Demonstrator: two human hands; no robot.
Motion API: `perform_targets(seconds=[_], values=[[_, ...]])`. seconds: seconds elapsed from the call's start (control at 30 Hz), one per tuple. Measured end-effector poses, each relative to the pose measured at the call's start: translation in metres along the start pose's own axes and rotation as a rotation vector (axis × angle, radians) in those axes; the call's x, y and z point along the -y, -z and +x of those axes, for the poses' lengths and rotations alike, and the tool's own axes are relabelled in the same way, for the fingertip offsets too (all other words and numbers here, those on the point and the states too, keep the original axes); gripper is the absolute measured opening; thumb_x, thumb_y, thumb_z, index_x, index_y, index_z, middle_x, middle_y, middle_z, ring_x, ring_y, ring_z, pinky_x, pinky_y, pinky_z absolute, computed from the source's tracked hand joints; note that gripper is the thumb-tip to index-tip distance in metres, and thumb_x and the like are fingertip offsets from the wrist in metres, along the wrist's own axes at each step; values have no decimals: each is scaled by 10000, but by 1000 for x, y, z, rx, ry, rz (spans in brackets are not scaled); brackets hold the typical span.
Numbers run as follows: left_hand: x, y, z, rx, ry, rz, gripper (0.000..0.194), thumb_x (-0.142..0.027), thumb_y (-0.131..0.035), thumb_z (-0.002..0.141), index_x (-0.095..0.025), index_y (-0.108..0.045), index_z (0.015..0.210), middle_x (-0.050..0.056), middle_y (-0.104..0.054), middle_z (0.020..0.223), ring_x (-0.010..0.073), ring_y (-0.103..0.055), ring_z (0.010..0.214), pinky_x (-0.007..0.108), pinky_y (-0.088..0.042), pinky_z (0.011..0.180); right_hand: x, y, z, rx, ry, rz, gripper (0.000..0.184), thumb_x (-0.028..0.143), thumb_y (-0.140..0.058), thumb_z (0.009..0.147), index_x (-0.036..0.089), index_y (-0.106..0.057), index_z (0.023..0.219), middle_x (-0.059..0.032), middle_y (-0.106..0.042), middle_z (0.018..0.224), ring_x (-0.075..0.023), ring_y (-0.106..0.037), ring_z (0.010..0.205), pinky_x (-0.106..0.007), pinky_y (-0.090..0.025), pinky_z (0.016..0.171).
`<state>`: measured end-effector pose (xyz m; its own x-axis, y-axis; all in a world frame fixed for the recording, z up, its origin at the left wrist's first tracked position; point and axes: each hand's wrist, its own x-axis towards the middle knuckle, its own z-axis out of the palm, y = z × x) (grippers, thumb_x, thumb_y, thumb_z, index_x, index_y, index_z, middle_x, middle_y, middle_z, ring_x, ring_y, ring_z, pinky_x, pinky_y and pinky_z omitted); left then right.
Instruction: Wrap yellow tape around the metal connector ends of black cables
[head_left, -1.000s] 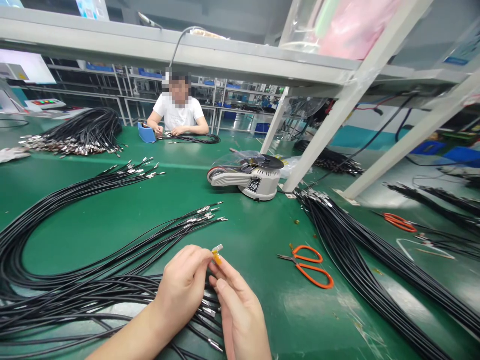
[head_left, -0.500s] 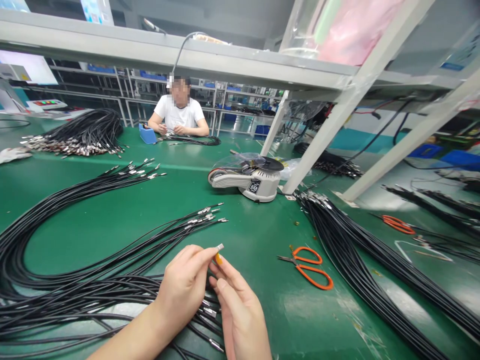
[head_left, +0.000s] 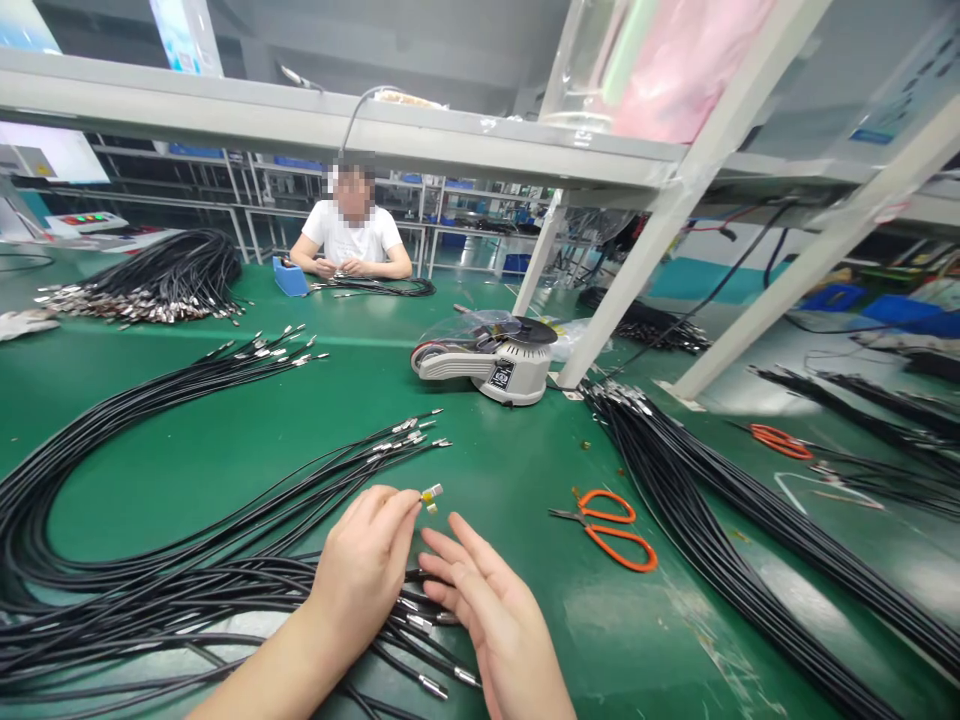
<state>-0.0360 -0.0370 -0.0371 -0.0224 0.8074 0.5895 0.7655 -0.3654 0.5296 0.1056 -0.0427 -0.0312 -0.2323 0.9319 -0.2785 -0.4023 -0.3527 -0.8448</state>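
My left hand (head_left: 366, 555) pinches a black cable just behind its small silver connector (head_left: 437, 490), which points up and to the right. A bit of yellow tape (head_left: 431, 508) clings to the cable by the connector, one end sticking out. Close by on the right, my right hand (head_left: 499, 615) has its fingers apart and holds nothing. Beneath both hands lie black cables (head_left: 225, 590) with metal ends (head_left: 433, 685). Most of the held cable is hidden by my left hand.
Orange-handled scissors (head_left: 619, 530) lie right of my hands. A round tape dispenser (head_left: 517, 370) stands ahead. Cable bundles lie at left (head_left: 97, 400) and right (head_left: 720, 510). A shelf post (head_left: 630, 270) rises from the green table. Across it sits a person in a white shirt (head_left: 352, 235).
My right hand has let go of the yellow tape and drawn back to the right, its fingers spreading. My left hand still pinches the cable; the view has shifted slightly.
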Motion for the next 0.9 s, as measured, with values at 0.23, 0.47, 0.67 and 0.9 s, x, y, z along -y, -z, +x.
perform_targets(seconds=[0.23, 0.47, 0.67, 0.9], values=[[-2, 2, 1, -12, -8, -8, 136, -158, -425, 879, -185, -549, 927, 39, -589, 796, 148, -556, 744, 278, -465, 685, 26, -16, 14, -68, 110, -228, 305, 426, -656, 720, 138, -651, 820, -50, -643, 808, -155, -586, 704, -244, -502, 572], [-3, 3, 2, -8, 10, -60, 140, -152, -429, 875, -188, -562, 898, 42, -601, 815, 153, -576, 768, 277, -480, 705, 16, -21, 23, -19, 120, -318, 236, 361, -684, 688, 136, -616, 711, 17, -575, 632, -119, -532, 590, -229, -465, 564], [-6, 7, 2, 53, 98, -68, 147, -158, -438, 867, -187, -579, 833, 27, -612, 774, 149, -583, 733, 264, -461, 674, 15, -18, 19, -24, 228, -442, 196, 332, -627, 747, 141, -613, 702, 18, -560, 606, -128, -511, 605, -232, -413, 587], [-9, 14, 7, 158, 272, -173, 193, -247, -442, 869, -199, -589, 754, 14, -621, 741, 152, -581, 707, 262, -444, 652, 14, -20, 17, -41, 289, -475, 168, 312, -627, 736, 149, -624, 693, -17, -632, 670, -153, -561, 641, -246, -443, 602]])
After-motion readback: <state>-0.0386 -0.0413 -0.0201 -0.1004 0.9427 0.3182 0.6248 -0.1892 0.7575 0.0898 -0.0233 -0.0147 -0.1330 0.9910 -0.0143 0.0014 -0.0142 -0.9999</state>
